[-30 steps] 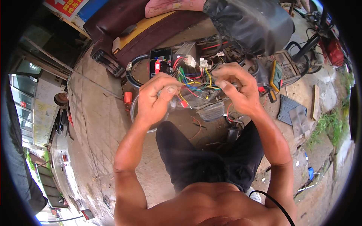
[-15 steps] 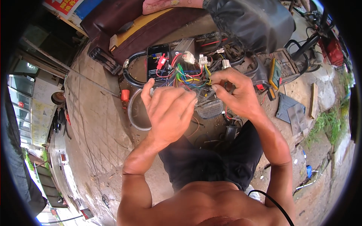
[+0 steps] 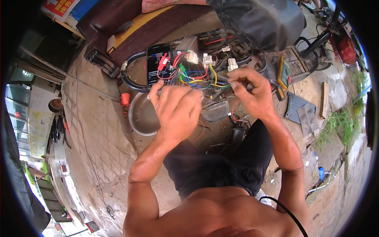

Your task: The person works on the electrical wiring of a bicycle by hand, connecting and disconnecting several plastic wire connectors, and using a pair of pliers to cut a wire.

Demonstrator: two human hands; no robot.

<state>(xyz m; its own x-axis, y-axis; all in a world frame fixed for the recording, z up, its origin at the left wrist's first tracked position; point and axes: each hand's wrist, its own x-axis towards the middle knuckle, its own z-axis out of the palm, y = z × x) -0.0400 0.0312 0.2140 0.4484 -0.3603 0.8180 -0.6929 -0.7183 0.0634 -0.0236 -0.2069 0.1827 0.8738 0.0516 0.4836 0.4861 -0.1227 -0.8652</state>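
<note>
My left hand [image 3: 177, 106] is closed beside the tangle of coloured wires [image 3: 187, 77], its little finger raised. Whatever its fingertips hold is hidden beneath them. A small yellow wire tip [image 3: 211, 97] shows just right of those fingers. My right hand [image 3: 254, 91] pinches the end of a green wire [image 3: 221, 86] between thumb and fingers, drawn out to the right from the bundle. White plug connectors [image 3: 207, 59] stand up out of the wiring, one [image 3: 232, 64] right above my right fingertips. A red plug-like piece [image 3: 162, 62] lies over a phone [image 3: 158, 77] with a lit screen.
Behind the wires are a metal finned box [image 3: 186, 43] and a black tubular frame [image 3: 126, 79]. A clear round tub [image 3: 136, 118] and an orange-red cup [image 3: 125, 98] sit to the left. A yellow-edged multimeter [image 3: 283, 73] stands right. A maroon seat [image 3: 138, 35] lies beyond.
My right hand has shifted slightly right, drawing the green wire out straighter from the bundle. My left hand stays closed near the same spot. The whole view has shifted a little.
</note>
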